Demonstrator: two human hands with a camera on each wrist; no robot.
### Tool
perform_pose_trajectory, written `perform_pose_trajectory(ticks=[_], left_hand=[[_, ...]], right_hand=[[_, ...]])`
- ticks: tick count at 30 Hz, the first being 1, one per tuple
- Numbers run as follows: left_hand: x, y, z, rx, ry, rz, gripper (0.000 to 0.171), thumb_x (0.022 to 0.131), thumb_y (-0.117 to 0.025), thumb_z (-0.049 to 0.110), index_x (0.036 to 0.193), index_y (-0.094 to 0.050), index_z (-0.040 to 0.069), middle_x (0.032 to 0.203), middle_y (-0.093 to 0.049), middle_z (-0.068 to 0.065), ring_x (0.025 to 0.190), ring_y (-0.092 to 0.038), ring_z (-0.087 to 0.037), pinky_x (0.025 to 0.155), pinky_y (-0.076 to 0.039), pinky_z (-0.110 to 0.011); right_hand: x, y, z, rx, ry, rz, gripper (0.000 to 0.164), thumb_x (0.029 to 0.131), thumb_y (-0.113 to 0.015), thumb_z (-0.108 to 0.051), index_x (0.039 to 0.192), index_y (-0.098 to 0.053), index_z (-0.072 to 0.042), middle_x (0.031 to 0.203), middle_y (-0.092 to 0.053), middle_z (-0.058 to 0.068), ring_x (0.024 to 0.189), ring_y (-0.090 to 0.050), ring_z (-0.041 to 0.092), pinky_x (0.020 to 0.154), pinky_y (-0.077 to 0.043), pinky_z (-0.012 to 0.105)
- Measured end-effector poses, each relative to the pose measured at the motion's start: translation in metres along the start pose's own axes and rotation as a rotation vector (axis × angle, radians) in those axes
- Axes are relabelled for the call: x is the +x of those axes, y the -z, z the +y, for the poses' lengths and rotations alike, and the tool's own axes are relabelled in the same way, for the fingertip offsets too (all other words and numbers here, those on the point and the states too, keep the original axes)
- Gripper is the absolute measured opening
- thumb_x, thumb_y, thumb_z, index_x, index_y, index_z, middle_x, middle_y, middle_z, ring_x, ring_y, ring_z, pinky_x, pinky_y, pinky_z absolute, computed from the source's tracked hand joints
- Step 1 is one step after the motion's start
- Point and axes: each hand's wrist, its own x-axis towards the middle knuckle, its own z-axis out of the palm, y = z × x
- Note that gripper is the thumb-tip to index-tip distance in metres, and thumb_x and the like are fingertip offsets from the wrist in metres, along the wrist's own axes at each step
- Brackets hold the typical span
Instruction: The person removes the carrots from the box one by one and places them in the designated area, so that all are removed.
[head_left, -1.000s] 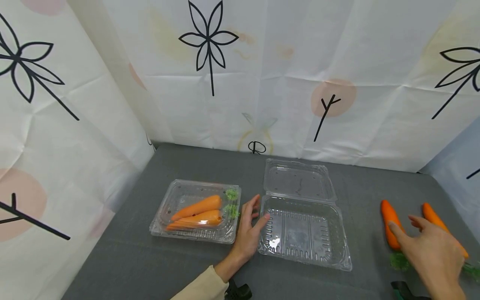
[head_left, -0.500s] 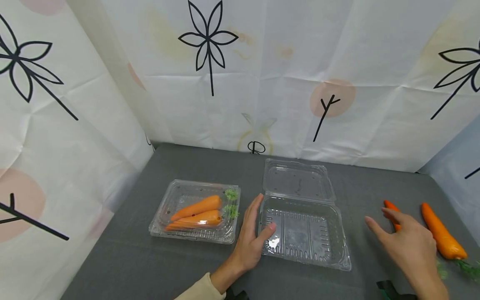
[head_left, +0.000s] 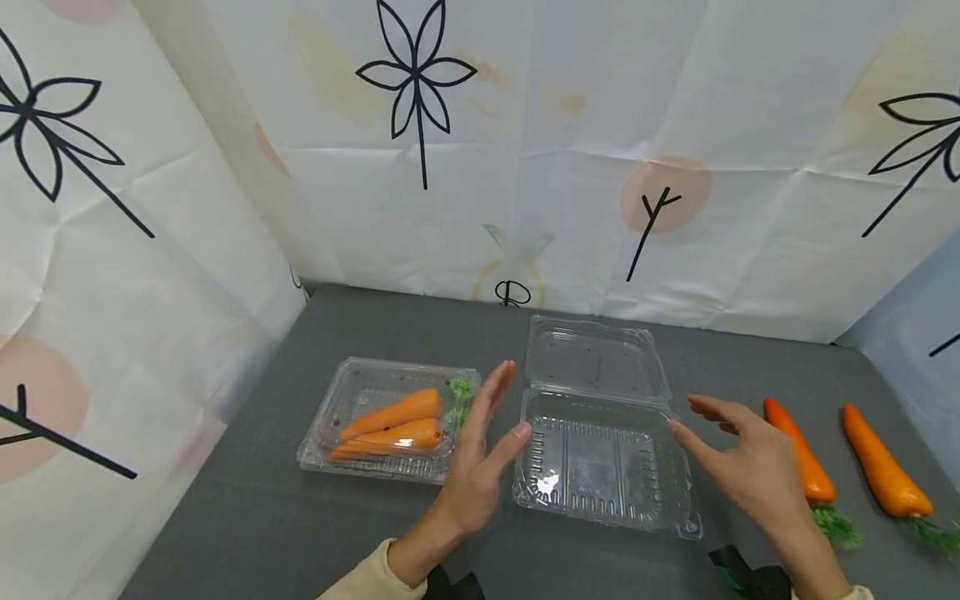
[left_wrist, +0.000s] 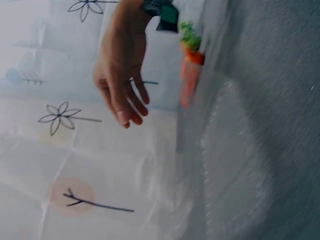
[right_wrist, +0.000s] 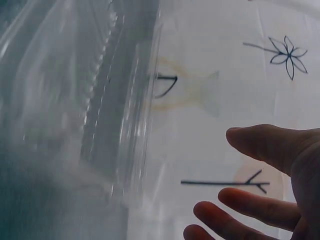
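A clear plastic clamshell container [head_left: 600, 467] lies on the table with its lid [head_left: 596, 358] folded back, nothing inside it. My left hand [head_left: 472, 475] is at the container's left side, fingers straight and thumb spread, holding nothing. On the other side my right hand [head_left: 750, 467] hovers at the right rim with fingers relaxed; the right wrist view also shows this hand [right_wrist: 265, 185] holding nothing. To the left, a closed clamshell box [head_left: 345, 392] has carrots [head_left: 397, 414] inside with green tops. One loose carrot [head_left: 802, 454] lies just right of my right hand, and a second carrot [head_left: 885, 467] farther right.
A dark grey cloth covers the table [head_left: 247, 517]. White printed fabric [head_left: 480, 208] hangs behind the table and along its left side.
My right hand has moved left from the loose carrots to the open container's right side. The left hand has shifted slightly left and raised its fingers. The carrots have stayed on the table.
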Motion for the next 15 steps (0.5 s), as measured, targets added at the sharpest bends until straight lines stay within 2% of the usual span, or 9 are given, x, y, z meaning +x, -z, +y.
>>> perform_pose_trajectory(ticks=[5,8,12,15], left_hand=[[0.013,0.027,0.01,0.026,-0.061,0.048,0.065,0.099,-0.053,0.006,0.158,-0.026,-0.002,0.157,-0.037,-0.018,0.147,-0.032,-0.035,0.117,-0.02,-0.061],[0.02,0.048,0.015,0.067,-0.071,0.063,0.063,0.099,-0.053,0.003,0.157,-0.028,-0.003,0.155,-0.04,-0.02,0.145,-0.035,-0.036,0.116,-0.021,-0.061],[0.025,0.078,0.02,0.136,-0.034,0.067,0.062,0.099,-0.055,0.001,0.156,-0.031,-0.003,0.154,-0.041,-0.021,0.144,-0.036,-0.037,0.117,-0.022,-0.06],[0.026,0.102,0.023,0.204,0.013,0.061,0.061,0.099,-0.058,0.002,0.155,-0.033,-0.003,0.153,-0.042,-0.021,0.143,-0.037,-0.038,0.116,-0.022,-0.06]], right_hand=[[0.002,-0.013,-0.02,0.07,0.069,-0.013,0.047,0.085,-0.085,-0.024,0.124,-0.07,-0.003,0.115,-0.07,0.019,0.101,-0.063,0.039,0.083,-0.048,0.056],[0.003,-0.021,-0.031,0.115,0.108,-0.021,0.044,0.084,-0.085,-0.023,0.123,-0.072,-0.006,0.114,-0.072,0.013,0.1,-0.065,0.034,0.082,-0.05,0.049],[0.003,-0.032,-0.046,0.178,0.151,-0.045,0.043,0.084,-0.086,-0.021,0.123,-0.073,-0.008,0.114,-0.072,0.007,0.1,-0.066,0.029,0.08,-0.052,0.043],[0.003,-0.042,-0.057,0.22,0.174,-0.07,0.042,0.084,-0.086,-0.02,0.122,-0.073,-0.009,0.114,-0.072,0.004,0.102,-0.066,0.026,0.082,-0.053,0.047]])
